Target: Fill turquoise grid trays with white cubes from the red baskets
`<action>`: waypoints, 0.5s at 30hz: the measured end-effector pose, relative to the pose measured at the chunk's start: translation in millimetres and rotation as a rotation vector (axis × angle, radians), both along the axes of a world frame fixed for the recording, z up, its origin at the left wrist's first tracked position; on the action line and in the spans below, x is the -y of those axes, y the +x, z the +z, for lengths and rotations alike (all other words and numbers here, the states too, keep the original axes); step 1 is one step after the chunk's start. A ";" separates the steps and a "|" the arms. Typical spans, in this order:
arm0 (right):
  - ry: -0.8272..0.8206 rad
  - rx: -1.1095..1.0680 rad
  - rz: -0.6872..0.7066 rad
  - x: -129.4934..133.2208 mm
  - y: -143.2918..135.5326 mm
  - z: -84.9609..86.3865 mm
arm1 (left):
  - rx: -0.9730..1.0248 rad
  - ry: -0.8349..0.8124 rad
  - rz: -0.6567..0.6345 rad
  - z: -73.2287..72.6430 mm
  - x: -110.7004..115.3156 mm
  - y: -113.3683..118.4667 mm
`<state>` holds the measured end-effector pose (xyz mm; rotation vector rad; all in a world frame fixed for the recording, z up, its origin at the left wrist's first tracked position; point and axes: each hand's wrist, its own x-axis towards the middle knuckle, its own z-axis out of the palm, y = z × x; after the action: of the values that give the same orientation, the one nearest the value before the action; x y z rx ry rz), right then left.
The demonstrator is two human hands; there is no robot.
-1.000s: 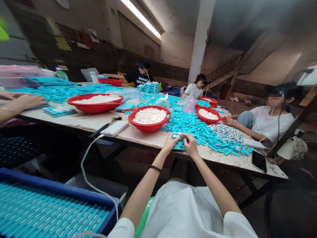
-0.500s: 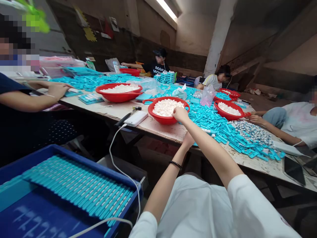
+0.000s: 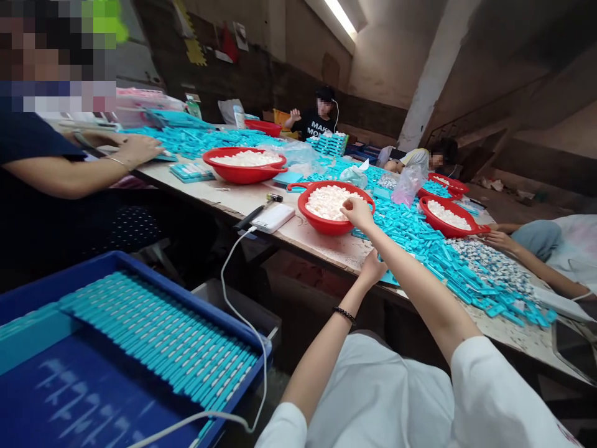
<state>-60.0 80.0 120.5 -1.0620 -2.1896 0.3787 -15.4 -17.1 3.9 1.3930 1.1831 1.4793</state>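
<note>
A red plastic basket (image 3: 321,225) full of small white pieces (image 3: 326,203) stands near the table's front edge. Over its right side is my right hand (image 3: 359,213), thumb and fingers pinched together at the white pieces. Whatever lies between those fingertips is too small to make out. My left hand (image 3: 373,268), with a dark bead bracelet on the wrist, is closed at the table edge, lower than the right. A flat blue plastic piece (image 3: 390,277) shows at its fingers, partly hidden behind my right forearm. Beyond that forearm spreads a heap of blue plastic pieces (image 3: 410,233).
A white power bank (image 3: 274,219) with a cable lies left of the basket, beside a black-handled tool (image 3: 249,218). At lower left, a blue crate (image 3: 93,398) holds rows of blue pieces. Another red basket (image 3: 242,175) stands farther back. Several people work around the table.
The view has swung left, so everything sits farther right. My right hand stays pinched at the basket's right side. A far person's outstretched arm has drawn in, hand raised.
</note>
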 end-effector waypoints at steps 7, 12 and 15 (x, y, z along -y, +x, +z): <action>0.007 -0.659 0.151 38.8 100.1 -9.5 | 0.114 -0.088 0.021 13.7 0.2 -0.6; -0.054 -0.831 -0.031 80.4 184.9 -49.0 | 0.158 -0.069 -0.016 15.9 -0.9 -1.0; -0.030 -0.772 -0.088 92.1 205.9 -76.2 | 0.171 -0.077 -0.063 17.9 0.7 -2.6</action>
<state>145.8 -12.1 44.2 -0.8319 -1.4489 0.6547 -18.0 -17.8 21.8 1.2152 1.0683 1.4624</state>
